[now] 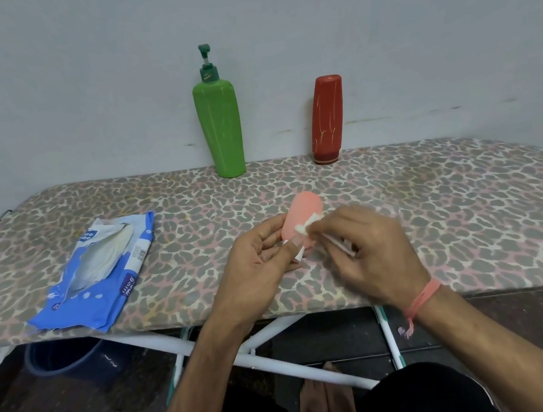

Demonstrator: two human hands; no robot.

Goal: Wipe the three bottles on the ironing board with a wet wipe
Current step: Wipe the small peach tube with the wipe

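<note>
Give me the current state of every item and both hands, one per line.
Pink bottle: held off upright, being wiped.
Wet wipe: pressed on the pink bottle.
Left hand: grips the pink bottle.
Right hand: pinches the wet wipe.
Green pump bottle: upright, untouched.
Red bottle: standing cap down, untouched.
Wipes pack: lying flat, flap open.

Wipes pack (99, 270) blocks left; right board (471, 214) open.
</note>
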